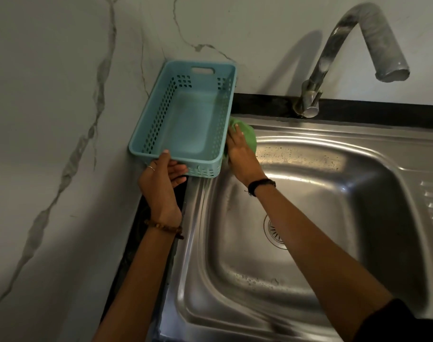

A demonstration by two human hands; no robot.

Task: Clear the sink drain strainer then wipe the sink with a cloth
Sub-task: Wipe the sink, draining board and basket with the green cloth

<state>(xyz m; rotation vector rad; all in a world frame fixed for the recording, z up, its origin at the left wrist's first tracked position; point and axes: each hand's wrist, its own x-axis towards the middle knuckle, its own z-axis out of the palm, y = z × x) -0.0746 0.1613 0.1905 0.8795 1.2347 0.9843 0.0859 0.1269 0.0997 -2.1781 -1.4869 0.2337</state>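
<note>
The left hand (165,180) grips the near short wall of the pale blue perforated plastic basket (158,114), thumb on the rim and fingers curled beneath, holding it tilted at the far left corner of the stainless steel sink (334,149). Nothing shows inside the basket; its long axis runs away from the person towards the marble wall (50,95). The right hand (239,150) lies flat, fingers pressing the crumpled green cloth (248,135) onto the sink's far left rim, just beside the basket. The round metal drain strainer (276,232) sits on the basin floor, half hidden behind the right forearm. A curved steel tap (331,53) rises at the far edge.
</note>
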